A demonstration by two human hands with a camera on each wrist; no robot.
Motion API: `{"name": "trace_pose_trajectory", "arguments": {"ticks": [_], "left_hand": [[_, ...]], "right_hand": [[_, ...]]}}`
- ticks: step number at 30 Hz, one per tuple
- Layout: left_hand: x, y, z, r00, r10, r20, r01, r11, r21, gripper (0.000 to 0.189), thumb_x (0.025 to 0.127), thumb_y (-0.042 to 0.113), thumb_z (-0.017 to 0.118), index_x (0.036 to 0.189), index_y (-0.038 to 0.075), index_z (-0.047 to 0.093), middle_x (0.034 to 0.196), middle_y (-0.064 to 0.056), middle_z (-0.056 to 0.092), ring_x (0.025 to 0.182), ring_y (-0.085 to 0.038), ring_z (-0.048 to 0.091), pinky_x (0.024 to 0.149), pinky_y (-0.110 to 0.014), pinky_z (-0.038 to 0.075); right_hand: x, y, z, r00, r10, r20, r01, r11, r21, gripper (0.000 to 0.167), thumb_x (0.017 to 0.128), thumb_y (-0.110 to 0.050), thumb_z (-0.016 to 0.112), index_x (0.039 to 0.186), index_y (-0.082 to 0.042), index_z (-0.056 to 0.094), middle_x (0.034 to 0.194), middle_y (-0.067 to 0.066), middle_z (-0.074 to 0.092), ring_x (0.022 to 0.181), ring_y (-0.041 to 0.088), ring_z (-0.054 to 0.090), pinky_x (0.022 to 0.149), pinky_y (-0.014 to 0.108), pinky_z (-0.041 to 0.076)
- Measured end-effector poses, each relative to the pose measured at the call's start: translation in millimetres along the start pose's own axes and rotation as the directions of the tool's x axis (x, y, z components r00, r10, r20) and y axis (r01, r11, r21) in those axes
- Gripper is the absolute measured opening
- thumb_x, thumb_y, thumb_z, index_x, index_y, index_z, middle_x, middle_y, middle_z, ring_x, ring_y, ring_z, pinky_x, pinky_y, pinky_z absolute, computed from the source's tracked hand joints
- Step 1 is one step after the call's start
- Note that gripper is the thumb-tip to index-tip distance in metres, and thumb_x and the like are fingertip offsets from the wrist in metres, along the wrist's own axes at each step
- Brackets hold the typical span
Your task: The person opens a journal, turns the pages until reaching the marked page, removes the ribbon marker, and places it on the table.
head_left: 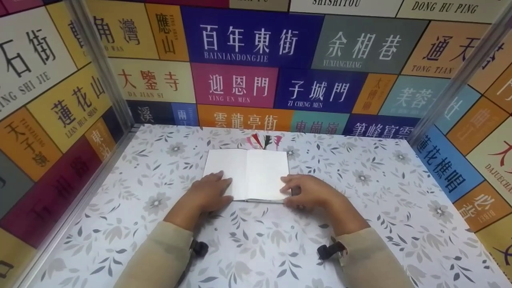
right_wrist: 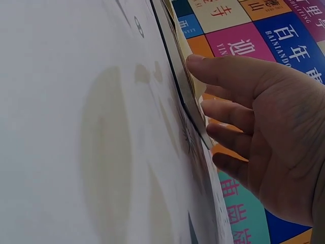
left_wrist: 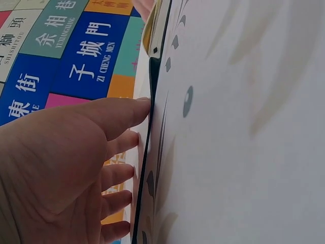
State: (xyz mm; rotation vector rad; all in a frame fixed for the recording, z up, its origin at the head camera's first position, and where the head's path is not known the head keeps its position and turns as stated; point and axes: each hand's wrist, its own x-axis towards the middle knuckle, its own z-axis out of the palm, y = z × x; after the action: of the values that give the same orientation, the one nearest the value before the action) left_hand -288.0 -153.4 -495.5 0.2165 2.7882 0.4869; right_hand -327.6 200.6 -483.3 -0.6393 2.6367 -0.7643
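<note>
An open notebook (head_left: pixel 267 172) with blank white pages lies on the table. My left hand (head_left: pixel 210 193) rests on the left page with its fingers spread and straight, its thumb near the bottom edge. The left wrist view shows that thumb (left_wrist: pixel 127 113) right at the thin dark cover edge. At the right edge of the notebook is my right hand (head_left: pixel 310 192), fingers loosely bent. In the right wrist view the right thumb (right_wrist: pixel 213 68) touches the edge of the pages (right_wrist: pixel 189 61), and the other fingertips are close beside the cover.
A white tablecloth (head_left: pixel 362 178) with grey flowers and leaves covers the table. Red, pink and dark green strips (head_left: pixel 265 141) lie just behind the notebook. Panels (head_left: pixel 256 36) of coloured name signs stand at the back and both sides, with clear corner posts (head_left: pixel 460 76).
</note>
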Motion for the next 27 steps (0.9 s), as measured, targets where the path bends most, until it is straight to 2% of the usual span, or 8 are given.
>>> {"name": "trace_pose_trajectory", "arguments": {"ticks": [3,7,10,13,17,20,22,27], "left_hand": [[-0.2,0.3,-0.2,1.000,-0.007,0.001,0.007,1.000,-0.005,0.071,0.104,0.055,0.061,0.167,0.034,0.037,0.182,0.000,0.020,0.170,-0.031,0.016,0.138,-0.060,0.015],[-0.3,0.1,0.4,1.000,-0.012,-0.001,0.012,1.000,-0.005,0.071,0.104,0.056,0.061,0.167,0.034,0.037,0.182,0.001,0.019,0.170,-0.030,0.015,0.138,-0.059,0.015],[-0.3,-0.5,1.0,1.000,-0.011,-0.002,0.011,1.000,-0.009,0.072,0.103,0.056,0.061,0.167,0.034,0.037,0.182,0.001,0.019,0.170,-0.030,0.015,0.138,-0.059,0.015],[-0.4,-1.3,1.5,1.000,-0.005,-0.008,0.004,1.000,-0.008,0.072,0.103,0.056,0.061,0.167,0.033,0.037,0.182,0.001,0.020,0.170,-0.030,0.016,0.138,-0.059,0.015],[-1.2,-0.8,1.7,0.999,0.012,-0.033,-0.013,1.000,-0.009,0.072,0.103,0.054,0.061,0.167,0.031,0.038,0.181,-0.001,0.021,0.169,-0.031,0.017,0.137,-0.060,0.017],[-2.1,1.7,1.1,0.999,0.010,-0.054,-0.011,1.000,-0.018,0.073,0.103,0.054,0.062,0.167,0.031,0.038,0.182,-0.002,0.021,0.170,-0.032,0.016,0.137,-0.061,0.017],[-2.3,4.2,0.7,0.998,0.006,-0.065,-0.007,1.000,-0.011,0.074,0.102,0.055,0.062,0.168,0.031,0.038,0.182,-0.002,0.020,0.170,-0.031,0.015,0.137,-0.061,0.017],[-3.2,10.9,0.4,0.994,0.036,-0.102,-0.030,0.998,0.056,0.074,0.103,0.055,0.062,0.167,0.027,0.039,0.182,-0.005,0.020,0.170,-0.035,0.013,0.137,-0.062,0.016]], "right_hand": [[-0.4,0.1,-2.6,0.998,-0.056,-0.023,0.056,0.998,-0.001,0.013,0.089,-0.032,0.086,0.103,-0.033,0.084,0.147,-0.008,0.069,0.148,0.025,0.056,0.131,0.051,0.038],[0.3,-0.9,-4.2,0.992,-0.113,-0.047,0.113,0.993,-0.016,0.006,0.095,-0.028,0.082,0.100,-0.030,0.085,0.123,-0.004,0.079,0.117,0.021,0.071,0.113,0.047,0.055],[1.5,-1.4,-4.1,0.991,-0.122,-0.056,0.121,0.992,-0.014,0.009,0.098,-0.025,0.078,0.103,-0.029,0.084,0.105,-0.005,0.079,0.091,0.014,0.070,0.094,0.038,0.059],[2.4,-1.6,-3.7,0.993,-0.107,-0.048,0.107,0.994,-0.010,0.008,0.101,-0.026,0.075,0.102,-0.029,0.082,0.092,-0.005,0.076,0.077,0.013,0.067,0.079,0.035,0.059],[2.8,-4.0,-4.0,0.986,-0.136,-0.097,0.131,0.990,-0.061,0.008,0.102,-0.028,0.074,0.100,-0.027,0.082,0.095,-0.005,0.078,0.088,0.015,0.071,0.087,0.040,0.061],[2.4,-8.6,-5.8,0.967,-0.195,-0.165,0.174,0.976,-0.132,0.008,0.101,-0.028,0.075,0.101,-0.024,0.082,0.103,-0.006,0.080,0.103,0.018,0.072,0.100,0.045,0.059],[1.1,-12.7,-7.3,0.953,-0.223,-0.203,0.192,0.969,-0.158,0.007,0.101,-0.025,0.076,0.102,-0.023,0.082,0.106,-0.005,0.081,0.107,0.021,0.074,0.103,0.047,0.060],[-1.5,-22.3,-8.0,0.893,-0.334,-0.302,0.274,0.935,-0.224,0.009,0.099,-0.017,0.078,0.104,-0.022,0.083,0.108,-0.006,0.079,0.114,0.020,0.073,0.106,0.042,0.060]]}}
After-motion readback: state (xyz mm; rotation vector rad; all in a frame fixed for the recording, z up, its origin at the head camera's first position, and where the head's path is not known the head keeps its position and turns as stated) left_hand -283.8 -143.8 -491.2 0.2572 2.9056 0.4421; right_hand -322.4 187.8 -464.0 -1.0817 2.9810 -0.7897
